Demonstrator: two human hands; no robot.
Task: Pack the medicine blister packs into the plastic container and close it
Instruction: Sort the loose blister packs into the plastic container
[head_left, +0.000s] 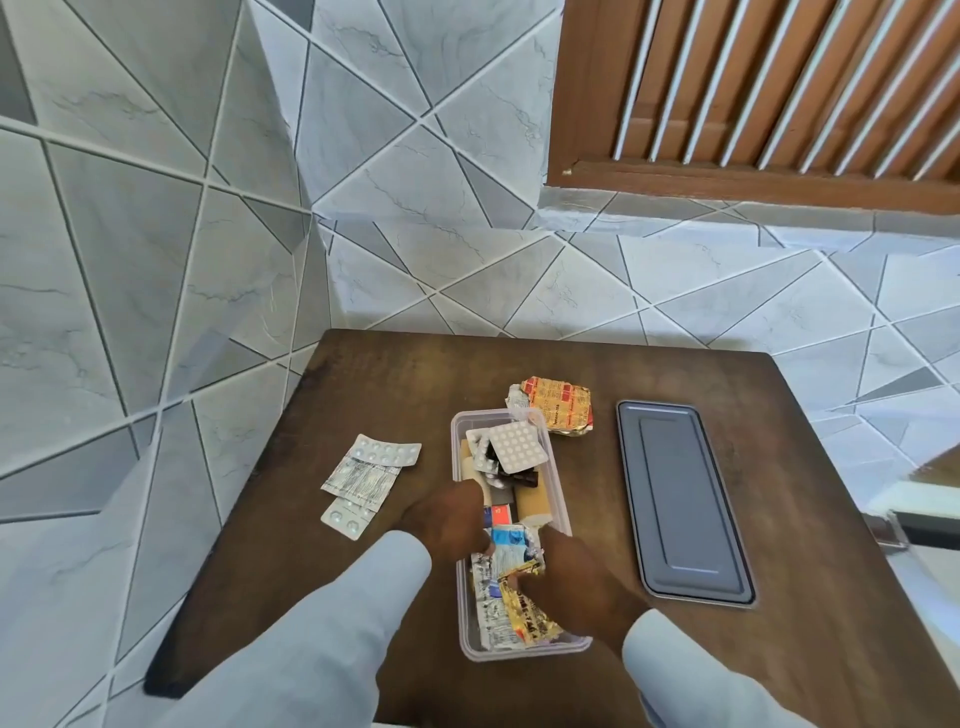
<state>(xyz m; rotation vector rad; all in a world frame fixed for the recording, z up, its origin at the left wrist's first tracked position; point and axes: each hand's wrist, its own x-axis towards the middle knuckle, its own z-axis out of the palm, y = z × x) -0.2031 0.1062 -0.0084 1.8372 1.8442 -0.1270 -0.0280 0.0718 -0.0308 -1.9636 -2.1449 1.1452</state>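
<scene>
A long clear plastic container (459, 431) lies lengthwise in the middle of the brown table, holding several blister packs, among them a white square one (518, 446) near the far end. My left hand (451, 519) reaches into the container's middle, fingers down among the packs. My right hand (566, 577) is in the near half, fingers pinching a yellow foil pack (524, 616). Three silver packs (370, 475) lie on the table left of the container. An orange-yellow pack (561, 405) rests just beyond its far right corner. The grey lid (680, 499) lies flat to the right.
The wooden table (805, 597) stands in a corner of grey-white tiled walls (156, 260). A brown louvred window (753, 93) is at the upper right. A metal object (891, 530) pokes in past the table's right edge.
</scene>
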